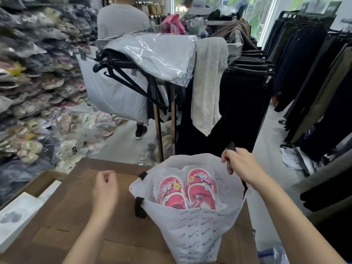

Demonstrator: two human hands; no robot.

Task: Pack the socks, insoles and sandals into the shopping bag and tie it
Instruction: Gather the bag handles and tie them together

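A white printed shopping bag (198,229) stands open on a brown cardboard box top (91,216). Inside it lies a pair of pink sandals (187,189) wrapped in clear plastic. My right hand (241,164) grips the bag's black handle strap (231,147) at the far right rim and holds it up. The other black handle (140,206) hangs down the bag's left side. My left hand (105,191) hovers over the cardboard to the left of the bag, fingers loosely curled, holding nothing. Socks and insoles are not visible.
A clothes rack (238,88) with dark garments, black hangers and a plastic-wrapped grey item stands just behind the bag. Packaged shoes (34,92) pile up on the left. A person (122,20) stands beyond the rack. White boxes (17,220) lie at the lower left.
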